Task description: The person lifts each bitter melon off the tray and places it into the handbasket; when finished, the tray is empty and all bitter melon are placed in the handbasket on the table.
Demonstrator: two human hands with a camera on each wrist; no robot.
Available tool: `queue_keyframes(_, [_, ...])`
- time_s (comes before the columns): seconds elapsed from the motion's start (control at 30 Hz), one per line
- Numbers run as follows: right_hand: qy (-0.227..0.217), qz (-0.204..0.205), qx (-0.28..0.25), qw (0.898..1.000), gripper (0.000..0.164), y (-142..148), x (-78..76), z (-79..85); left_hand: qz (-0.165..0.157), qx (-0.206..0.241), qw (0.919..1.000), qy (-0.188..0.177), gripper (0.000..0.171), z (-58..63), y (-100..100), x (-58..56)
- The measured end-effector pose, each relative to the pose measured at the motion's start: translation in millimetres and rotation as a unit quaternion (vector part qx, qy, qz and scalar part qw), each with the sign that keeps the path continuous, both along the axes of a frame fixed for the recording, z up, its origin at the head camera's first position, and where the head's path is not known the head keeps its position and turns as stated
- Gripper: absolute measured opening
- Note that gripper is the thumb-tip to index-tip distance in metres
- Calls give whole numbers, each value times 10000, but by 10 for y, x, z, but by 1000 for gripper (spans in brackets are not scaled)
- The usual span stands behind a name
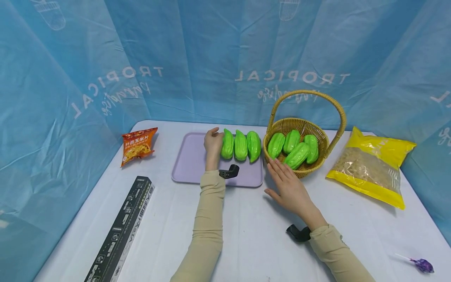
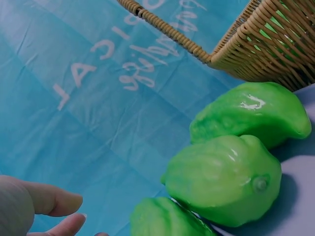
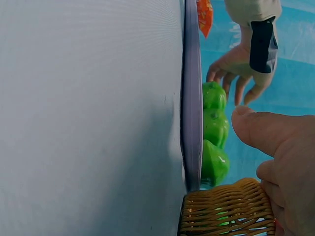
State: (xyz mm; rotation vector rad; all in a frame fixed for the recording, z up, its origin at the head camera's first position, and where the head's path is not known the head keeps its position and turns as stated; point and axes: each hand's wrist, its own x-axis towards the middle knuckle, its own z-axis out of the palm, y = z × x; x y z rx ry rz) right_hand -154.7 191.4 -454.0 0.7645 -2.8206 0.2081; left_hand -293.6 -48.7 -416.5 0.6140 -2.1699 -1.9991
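Note:
Three shiny green ridged gourds [image 1: 240, 145] lie side by side on a lilac tray [image 1: 188, 156]. My left hand [image 1: 213, 145] is at the left side of the leftmost gourd [image 2: 165, 219]. In the left wrist view its thumb and fingertips hold nothing and stand apart from the gourds. To the tray's right stands a wicker basket [image 1: 269, 135] with a tall handle, holding several more green gourds [image 1: 297, 155]. My right hand [image 1: 290, 192] has its fingers extended at the basket's front left rim; in the right wrist view the wicker wall [image 3: 229, 204] is just below the fingers.
An orange snack bag [image 1: 138, 146] lies at the far left, with a long black pasta box [image 1: 121, 231] nearer. On the right are a yellow clear-fronted bag [image 1: 371, 168] and a purple lollipop [image 1: 423, 265]. Blue cloth [image 1: 211, 58] hangs behind the white table.

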Motion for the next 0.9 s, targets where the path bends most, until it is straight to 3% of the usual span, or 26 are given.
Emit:
queue_keyframes(0.27, [-91, -2, -2, 10000, 81, -4, 2, 11, -182, -82, 9997, -121, 44, -80, -20, -19])
queue_keyframes(0.9, [31, 40, -49, 10000, 81, 0, -5, 4, -524, -353, 9979, -174, 50, -145, 38, 25])
